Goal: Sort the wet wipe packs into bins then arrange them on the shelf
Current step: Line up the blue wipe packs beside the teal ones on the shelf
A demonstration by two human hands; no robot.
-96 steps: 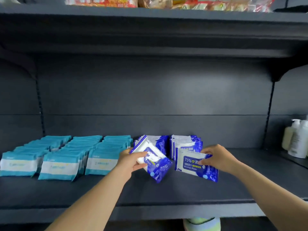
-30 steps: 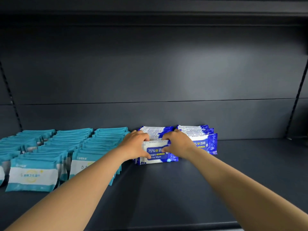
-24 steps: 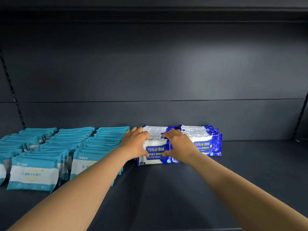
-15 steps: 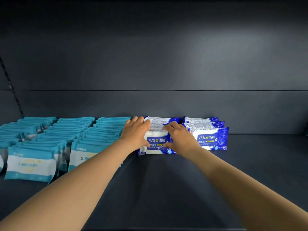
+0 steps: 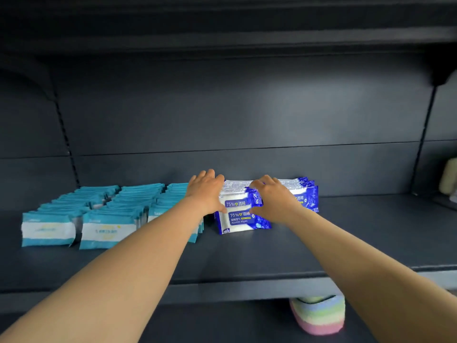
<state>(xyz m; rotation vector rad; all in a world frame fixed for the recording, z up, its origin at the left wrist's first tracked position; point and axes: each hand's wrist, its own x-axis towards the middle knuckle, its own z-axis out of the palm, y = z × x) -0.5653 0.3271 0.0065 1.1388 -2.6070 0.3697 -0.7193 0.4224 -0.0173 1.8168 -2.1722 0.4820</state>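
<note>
both hands bracket the left row of blue alcohol wipe packs (image 5: 243,214), apparently to square the leaning packs into one tidy file. the left hand (image 5: 206,191) lies along the row's left flank with fingers fairly straight, thumb at the front pack's top corner; the right hand (image 5: 273,200) curls over the row's right side, thumb and fingers pinching the front packs. the packs look soft and glossy, flat pillow shapes with crimped ends, so they slump unless pressed together. a second blue row (image 5: 305,194) stands just beside, toward the right. three rows of teal packs (image 5: 108,214) fill the shelf's left half. the shelf (image 5: 358,243) is matte dark metal; the blue rows sit near its back edge, about mid-width.
</note>
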